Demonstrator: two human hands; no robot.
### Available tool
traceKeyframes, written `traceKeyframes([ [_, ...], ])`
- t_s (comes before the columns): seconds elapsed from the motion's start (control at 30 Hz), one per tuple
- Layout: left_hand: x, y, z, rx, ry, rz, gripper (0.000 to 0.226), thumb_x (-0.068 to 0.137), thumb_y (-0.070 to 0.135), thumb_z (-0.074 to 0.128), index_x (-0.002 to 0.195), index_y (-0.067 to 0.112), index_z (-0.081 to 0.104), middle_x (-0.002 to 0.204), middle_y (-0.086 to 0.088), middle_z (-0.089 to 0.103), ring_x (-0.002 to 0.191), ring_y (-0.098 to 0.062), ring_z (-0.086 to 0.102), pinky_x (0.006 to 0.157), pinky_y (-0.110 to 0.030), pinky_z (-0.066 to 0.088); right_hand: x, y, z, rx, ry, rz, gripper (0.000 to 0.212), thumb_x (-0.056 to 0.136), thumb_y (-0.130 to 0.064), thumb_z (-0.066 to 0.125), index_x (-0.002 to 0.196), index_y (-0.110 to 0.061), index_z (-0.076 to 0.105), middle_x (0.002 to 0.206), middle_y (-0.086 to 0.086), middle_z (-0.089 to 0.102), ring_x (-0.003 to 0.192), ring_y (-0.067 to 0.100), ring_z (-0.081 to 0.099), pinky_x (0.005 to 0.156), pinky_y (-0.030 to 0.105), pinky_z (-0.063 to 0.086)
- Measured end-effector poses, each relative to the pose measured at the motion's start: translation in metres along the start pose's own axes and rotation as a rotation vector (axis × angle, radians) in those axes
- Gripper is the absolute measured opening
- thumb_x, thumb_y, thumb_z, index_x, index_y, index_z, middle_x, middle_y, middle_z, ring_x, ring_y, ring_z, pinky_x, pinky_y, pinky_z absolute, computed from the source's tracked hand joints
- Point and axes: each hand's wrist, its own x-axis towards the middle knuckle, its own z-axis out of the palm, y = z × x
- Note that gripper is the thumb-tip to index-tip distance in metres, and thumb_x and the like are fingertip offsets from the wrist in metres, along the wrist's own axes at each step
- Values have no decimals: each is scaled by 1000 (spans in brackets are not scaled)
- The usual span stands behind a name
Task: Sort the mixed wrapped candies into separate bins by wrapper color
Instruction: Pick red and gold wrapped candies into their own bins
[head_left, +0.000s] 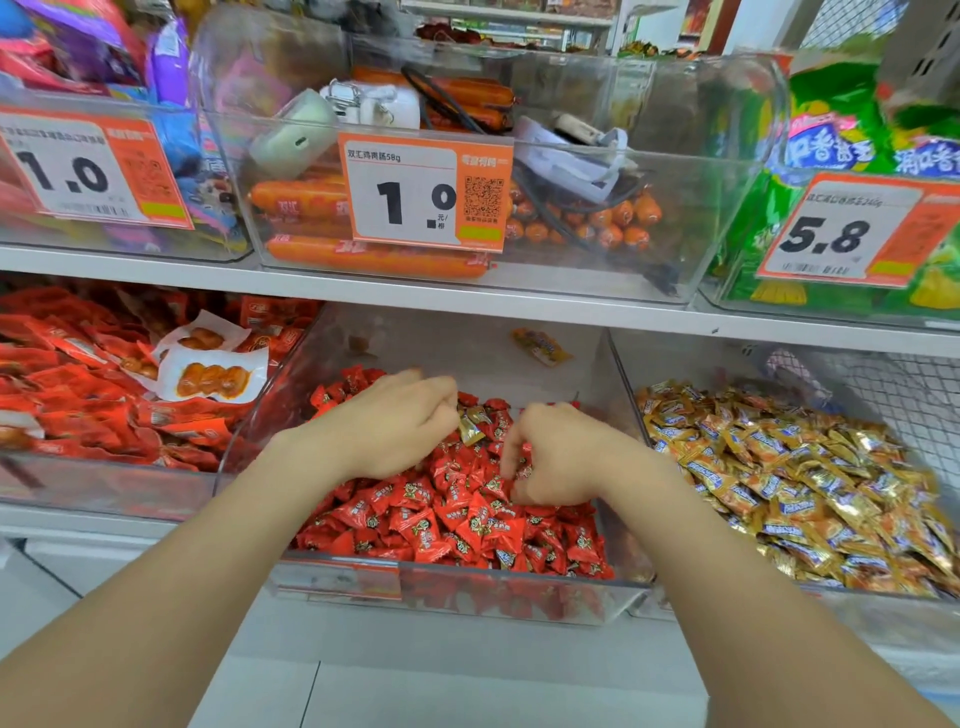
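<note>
A clear middle bin (457, 592) on the lower shelf holds a heap of red wrapped candies (457, 514). A gold wrapped candy (471, 423) lies among them, right at the fingertips of my left hand (400, 423), whose fingers curl down; whether they pinch the gold candy is unclear. My right hand (558, 454) digs into the red heap with curled fingers, and what it holds is hidden. The bin to the right (631, 384) is full of gold wrapped candies (789, 478). One orange-yellow packet (540, 347) lies at the back of the middle bin.
The left bin holds red snack packs (88, 384) and two clear packets of brown pieces (210, 374). On the upper shelf stand clear bins of orange sausages (363, 257) and green bags (841, 135), with price tags (423, 192) on their fronts.
</note>
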Motion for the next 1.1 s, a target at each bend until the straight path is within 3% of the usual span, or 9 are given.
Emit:
traceKeyframes([
  [0.13, -6, 5, 1, 103, 51, -70, 47, 104, 50, 25, 72, 24, 47, 74, 1, 56, 73, -21, 55, 73, -44, 51, 5, -4, 2, 22, 99, -71, 45, 72, -36, 86, 110, -40, 62, 90, -11, 61, 87, 8, 57, 81, 37, 56],
  [0.3, -4, 3, 3, 112, 141, -134, 60, 99, 73, 34, 69, 23, 49, 63, 1, 58, 62, -23, 58, 60, -40, 49, 8, -3, 4, -11, 0, -59, 26, 83, -46, 83, 104, -33, 76, 98, -10, 64, 95, 17, 64, 89, 39, 58],
  [0.47, 5, -2, 5, -43, 220, -132, 14, 106, 34, 56, 106, 22, 64, 80, -2, 67, 66, -21, 64, 57, -35, 49, 2, -1, -7, -7, -26, 35, 26, 85, -14, 60, 100, -24, 79, 103, 1, 73, 88, 20, 69, 83, 36, 62],
  [0.53, 10, -5, 7, -32, 195, -108, 29, 102, 10, 56, 122, 26, 68, 103, -5, 73, 87, -25, 70, 77, -41, 59, 3, 0, -8, 10, -1, 50, 25, 86, -14, 55, 86, -22, 79, 91, -1, 75, 82, 21, 70, 80, 38, 64],
  [0.63, 20, -3, 8, -9, 151, -93, 61, 87, -11, 49, 115, 39, 71, 117, -5, 70, 99, -28, 70, 84, -45, 61, 6, 2, -6, -49, 41, 60, 13, 88, -24, 65, 87, -28, 78, 94, -7, 74, 88, 19, 70, 82, 40, 64],
  [0.77, 31, 3, 12, -65, 118, -72, 41, 92, -4, 48, 104, 30, 67, 110, -2, 68, 96, -24, 66, 83, -39, 55, 8, -3, 3, -22, -14, 6, 19, 83, -39, 78, 99, -30, 80, 102, -9, 75, 95, 16, 70, 88, 39, 62],
  [0.87, 36, 7, 10, -205, 114, -117, 22, 99, 9, 49, 100, 23, 65, 93, 1, 67, 78, -20, 63, 67, -30, 48, 11, -8, 12, -134, -15, 2, 26, 77, -32, 77, 101, -22, 76, 96, -3, 73, 89, 22, 71, 82, 42, 63],
  [0.93, 36, 10, 5, -320, 121, -181, 12, 100, 20, 55, 98, 22, 66, 89, 4, 66, 79, -18, 62, 68, -30, 47, 15, -9, 14, -174, 24, -4, 21, 75, -30, 80, 93, -24, 70, 94, -4, 71, 86, 22, 69, 78, 42, 63],
  [1.1, 33, 10, 4, -596, 55, -334, 36, 91, 47, 65, 88, 11, 64, 68, 0, 63, 65, -19, 58, 66, -32, 50, 14, -4, 7, -106, 7, -7, 18, 83, -38, 73, 80, -22, 65, 81, -2, 69, 78, 22, 68, 75, 42, 62],
])
